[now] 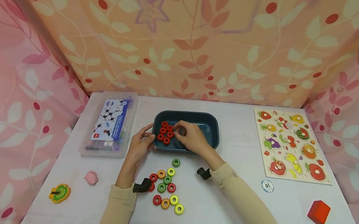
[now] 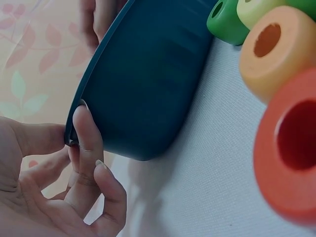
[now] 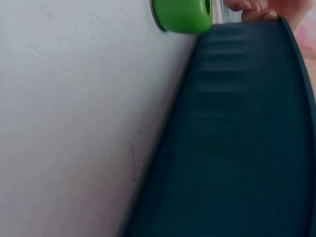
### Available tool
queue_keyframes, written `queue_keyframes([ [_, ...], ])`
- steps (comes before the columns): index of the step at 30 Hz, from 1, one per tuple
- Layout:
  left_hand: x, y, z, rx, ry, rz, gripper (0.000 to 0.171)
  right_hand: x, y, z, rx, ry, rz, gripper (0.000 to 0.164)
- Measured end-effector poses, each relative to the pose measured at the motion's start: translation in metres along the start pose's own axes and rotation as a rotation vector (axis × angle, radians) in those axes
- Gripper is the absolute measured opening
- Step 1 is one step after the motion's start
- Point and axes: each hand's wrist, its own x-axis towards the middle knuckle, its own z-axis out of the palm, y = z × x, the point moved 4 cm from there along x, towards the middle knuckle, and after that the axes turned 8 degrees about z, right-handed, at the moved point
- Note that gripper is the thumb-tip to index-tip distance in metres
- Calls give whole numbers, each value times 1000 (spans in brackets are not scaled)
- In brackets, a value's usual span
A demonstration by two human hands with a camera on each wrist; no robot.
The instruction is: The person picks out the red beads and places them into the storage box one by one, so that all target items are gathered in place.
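Note:
A dark teal tray (image 1: 213, 138) stands on the table with several red rings (image 1: 166, 140) grouped in its left end. My left hand (image 1: 141, 142) grips the tray's left rim; the left wrist view has the thumb on one side of the rim (image 2: 85, 84) and fingers on the outer wall. My right hand (image 1: 191, 136) reaches over the tray's near side, its bent fingertips right at the right edge of the red group. Whether they pinch a ring I cannot tell. In the right wrist view the tray's wall (image 3: 237, 138) hides those fingertips.
Loose rings, including a green ring (image 1: 176, 163), an orange ring (image 1: 165, 203) and a yellow ring (image 1: 179, 209), lie before the tray. A plastic case (image 1: 110, 123) is left, a fruit puzzle board (image 1: 293, 146) right. A red block (image 1: 319, 212) and poker chip (image 1: 267, 185) lie nearer.

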Motion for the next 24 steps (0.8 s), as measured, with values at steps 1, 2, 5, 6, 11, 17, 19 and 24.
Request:
queue_keyframes([
  [1,0,0,0,1,-1,1,50,-3,-3,-1,-9,17,-22,17],
  [2,0,0,0,0,0,1,49,-7,-7,-3,-15,29,-46,16],
  [5,-1,-1,-1,2,2,2,49,-20,-20,-7,-18,39,-111,16],
  [6,-1,-1,-1,5,4,3,49,-24,-23,-7,-16,34,-130,16],
  [11,5,-16,-3,6,14,20,48,-46,-41,-10,46,-74,-179,18],
  [17,14,-34,-3,8,33,40,45,-75,-47,5,42,-410,-147,13],
  [19,14,-34,-3,5,35,38,45,-85,-46,14,11,-532,-115,14],
  [24,15,-34,-3,-2,37,34,45,-106,-37,32,-66,-657,-70,23],
])
